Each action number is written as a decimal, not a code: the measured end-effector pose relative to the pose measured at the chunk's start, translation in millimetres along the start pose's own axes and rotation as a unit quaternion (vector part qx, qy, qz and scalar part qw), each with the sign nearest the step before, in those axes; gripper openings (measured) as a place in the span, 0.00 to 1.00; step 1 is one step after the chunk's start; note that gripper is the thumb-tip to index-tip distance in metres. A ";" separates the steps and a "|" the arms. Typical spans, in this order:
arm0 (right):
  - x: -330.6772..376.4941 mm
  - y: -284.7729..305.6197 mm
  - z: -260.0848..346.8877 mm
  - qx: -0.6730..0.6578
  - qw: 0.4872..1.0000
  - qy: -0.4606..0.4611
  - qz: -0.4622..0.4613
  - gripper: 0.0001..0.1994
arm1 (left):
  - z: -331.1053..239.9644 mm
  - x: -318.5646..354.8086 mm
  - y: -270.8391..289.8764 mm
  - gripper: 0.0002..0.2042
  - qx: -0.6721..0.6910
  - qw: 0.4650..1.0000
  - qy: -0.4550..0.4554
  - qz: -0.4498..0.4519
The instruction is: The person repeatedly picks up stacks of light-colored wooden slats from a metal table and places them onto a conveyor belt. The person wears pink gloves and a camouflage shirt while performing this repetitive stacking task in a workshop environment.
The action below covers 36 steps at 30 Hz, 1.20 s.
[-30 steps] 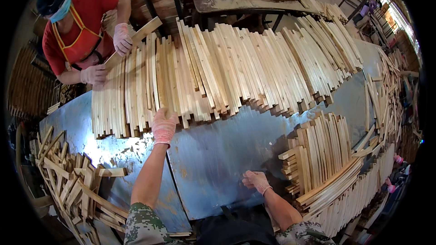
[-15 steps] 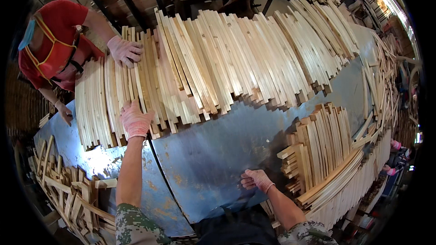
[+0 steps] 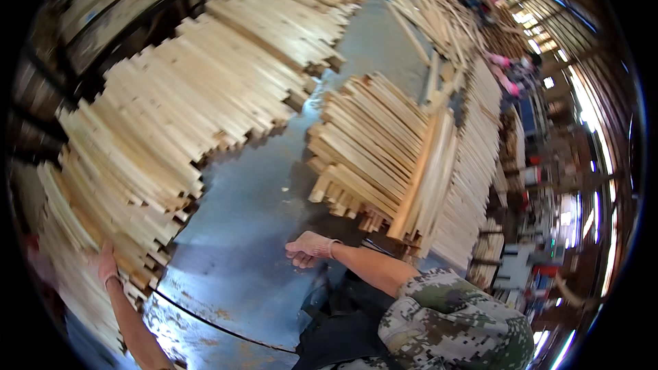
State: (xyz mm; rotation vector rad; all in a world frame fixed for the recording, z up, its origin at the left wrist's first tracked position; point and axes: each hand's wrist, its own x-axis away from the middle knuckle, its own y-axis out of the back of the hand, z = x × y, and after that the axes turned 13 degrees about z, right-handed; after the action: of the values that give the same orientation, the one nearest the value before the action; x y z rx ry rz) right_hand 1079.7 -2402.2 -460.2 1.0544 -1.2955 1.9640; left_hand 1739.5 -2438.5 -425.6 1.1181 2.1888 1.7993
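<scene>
My left hand (image 3: 104, 264), in a pale pink glove, rests on the left end of a long row of wooden strips (image 3: 185, 89). Its fingers look outstretched on the wood, though blurred. The strips lie side by side, their near ends uneven, on a blue-grey metal tabletop (image 3: 240, 192). Above the tabletop, close to my body, my right hand (image 3: 310, 248) is curled into a loose fist. Nothing shows sticking out of it. Just beyond that hand, a smaller stack of wooden strips (image 3: 370, 144) sits to the right.
Longer pale strips (image 3: 466, 171) line the tabletop's right side. Loose, tangled offcuts (image 3: 439, 14) lie at the far right. A dark seam (image 3: 219, 329) crosses the tabletop near me. At the far left edge, another person is only a blur. A person in pink sleeves (image 3: 504, 72) is farther off.
The view has swung to the right, so the row and the co-worker shift to the left side. My left hand stays on the strips; my right hand remains curled over the tabletop.
</scene>
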 end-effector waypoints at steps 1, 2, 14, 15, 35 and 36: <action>-0.2 -1.4 -2.6 -0.023 1.000 0.004 0.007 0.21 | 0.9 0.3 -1.5 0.53 -0.001 1.000 0.004 -0.008; 2.1 -4.1 -2.6 -0.042 0.999 0.010 0.015 0.20 | 0.8 0.1 -3.4 0.52 -0.002 1.000 0.006 -0.015; 6.2 -7.8 -3.6 0.153 0.987 0.053 -0.017 0.20 | -4.0 270.9 3.6 0.27 0.484 0.868 -0.081 0.080; 14.6 -9.2 -16.5 0.173 0.980 0.080 -0.053 0.20 | -37.2 269.9 -1.3 0.31 0.475 0.860 -0.126 0.139; 285.3 -9.4 -243.3 0.211 0.904 0.345 -0.139 0.21 | -485.0 625.6 -210.2 0.52 -0.106 0.775 -0.561 0.271; 287.3 -8.8 -275.3 0.152 0.877 0.397 -0.225 0.17 | -485.4 640.5 -217.3 0.53 -0.165 0.770 -0.556 0.266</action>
State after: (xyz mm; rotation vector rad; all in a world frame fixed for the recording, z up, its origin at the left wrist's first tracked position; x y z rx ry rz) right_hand 848.0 -2136.4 -275.7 0.4861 -0.2681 1.9219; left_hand 928.7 -2467.0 -238.8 2.0648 0.8619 0.9928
